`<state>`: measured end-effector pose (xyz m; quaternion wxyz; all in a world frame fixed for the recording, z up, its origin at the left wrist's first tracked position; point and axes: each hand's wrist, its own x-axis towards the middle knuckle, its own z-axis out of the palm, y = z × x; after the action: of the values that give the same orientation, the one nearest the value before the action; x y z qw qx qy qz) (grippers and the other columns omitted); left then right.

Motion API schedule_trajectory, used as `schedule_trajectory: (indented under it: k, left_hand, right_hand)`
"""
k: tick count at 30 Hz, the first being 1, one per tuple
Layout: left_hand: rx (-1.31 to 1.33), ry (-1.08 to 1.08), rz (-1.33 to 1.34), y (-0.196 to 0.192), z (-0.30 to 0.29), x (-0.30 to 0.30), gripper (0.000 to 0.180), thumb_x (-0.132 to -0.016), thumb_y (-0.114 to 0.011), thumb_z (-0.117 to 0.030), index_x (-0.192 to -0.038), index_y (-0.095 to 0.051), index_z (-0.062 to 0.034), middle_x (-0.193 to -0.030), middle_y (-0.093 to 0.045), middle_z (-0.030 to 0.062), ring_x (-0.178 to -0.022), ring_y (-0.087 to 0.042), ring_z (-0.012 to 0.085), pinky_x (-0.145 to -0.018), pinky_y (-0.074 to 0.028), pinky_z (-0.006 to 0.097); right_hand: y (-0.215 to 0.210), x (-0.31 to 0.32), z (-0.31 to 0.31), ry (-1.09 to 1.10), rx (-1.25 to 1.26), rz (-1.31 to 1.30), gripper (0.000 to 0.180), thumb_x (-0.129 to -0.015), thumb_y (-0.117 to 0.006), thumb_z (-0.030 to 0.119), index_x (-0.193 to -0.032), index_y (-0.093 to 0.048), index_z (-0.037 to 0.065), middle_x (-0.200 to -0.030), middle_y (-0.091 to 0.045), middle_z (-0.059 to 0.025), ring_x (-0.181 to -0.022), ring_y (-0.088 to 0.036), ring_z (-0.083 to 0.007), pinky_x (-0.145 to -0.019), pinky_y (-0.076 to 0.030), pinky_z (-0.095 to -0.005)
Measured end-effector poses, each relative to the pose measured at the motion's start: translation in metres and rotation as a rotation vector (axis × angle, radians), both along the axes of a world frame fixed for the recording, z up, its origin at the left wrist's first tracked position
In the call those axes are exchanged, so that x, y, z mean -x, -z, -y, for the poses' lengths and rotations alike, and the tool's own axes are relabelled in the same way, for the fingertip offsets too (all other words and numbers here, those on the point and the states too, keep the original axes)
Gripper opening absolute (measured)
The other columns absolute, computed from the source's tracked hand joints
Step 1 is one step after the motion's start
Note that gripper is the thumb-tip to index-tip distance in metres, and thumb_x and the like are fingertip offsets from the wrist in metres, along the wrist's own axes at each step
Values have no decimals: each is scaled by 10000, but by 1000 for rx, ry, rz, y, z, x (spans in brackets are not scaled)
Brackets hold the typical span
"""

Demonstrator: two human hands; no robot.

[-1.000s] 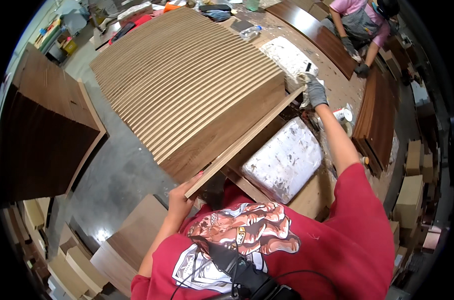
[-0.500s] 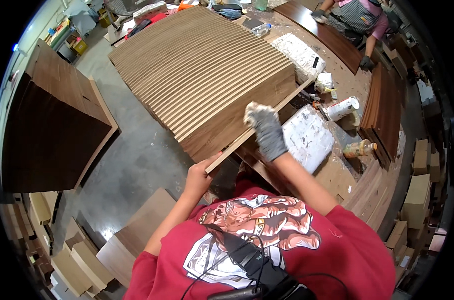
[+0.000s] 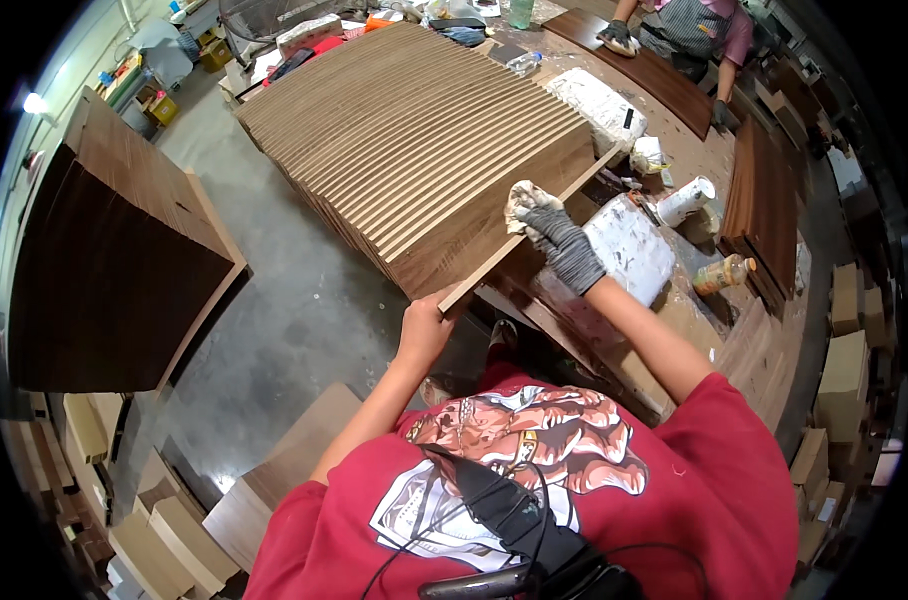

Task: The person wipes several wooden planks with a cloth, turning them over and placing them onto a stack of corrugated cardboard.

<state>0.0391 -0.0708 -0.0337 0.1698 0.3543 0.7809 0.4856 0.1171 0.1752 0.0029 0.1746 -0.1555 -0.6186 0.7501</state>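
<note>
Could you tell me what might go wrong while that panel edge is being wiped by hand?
1. The bare left hand grips only the near corner of the wood panel; it may slip, or catch splinters or whatever is being wiped on.
2. The gloved right hand presses a rag along the thin edge; a hard push could tip the panel off the leaning stack.
3. The bottles on the cluttered bench could be knocked over.

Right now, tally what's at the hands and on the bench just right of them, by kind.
Hands: 2 (left hand, right hand)
Rags: 1 (rag)
Held panels: 1 (panel)
Bottles: 1 (bottle)
White tubes: 1 (tube)
Total: 6
</note>
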Motion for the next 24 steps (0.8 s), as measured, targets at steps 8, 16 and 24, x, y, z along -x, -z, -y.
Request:
schedule_trajectory:
  k: [8,16,24]
  left_hand:
    - [111,-1,-177,34,11,13,125,-789,-683,-73,-909,-698,-40,-817,-669,201,-791,-661,383,-668,-513,392]
    - [123,-51,-44,15,-1,7,155,-779,-705,-113,-927,-707,-66,-809,-649,213,-796,-642,401,-658,-514,431]
    - [78,-55,26,11,-4,3,229,-791,-714,-91,-1020,-713,-74,-875,-676,211,-826,-687,354,-709,-532,374]
  right_hand:
    - [17,-4,105,-216,-1290,-231,362,-910,-517,149,-1263,-599,143,-1366,-554,-89,-1318,-462,-294,-1128,-297,-457]
    - [2,17,75,-309,-1017,135,392,-896,-544,188,-1282,-583,131,-1383,-541,-80,-1305,-481,-287,-1097,-346,-418]
    - [13,6,33,-215,-1315,-214,327,-919,-490,199,-1206,-614,103,-1365,-551,-103,-1309,-474,-292,-1088,-335,-441]
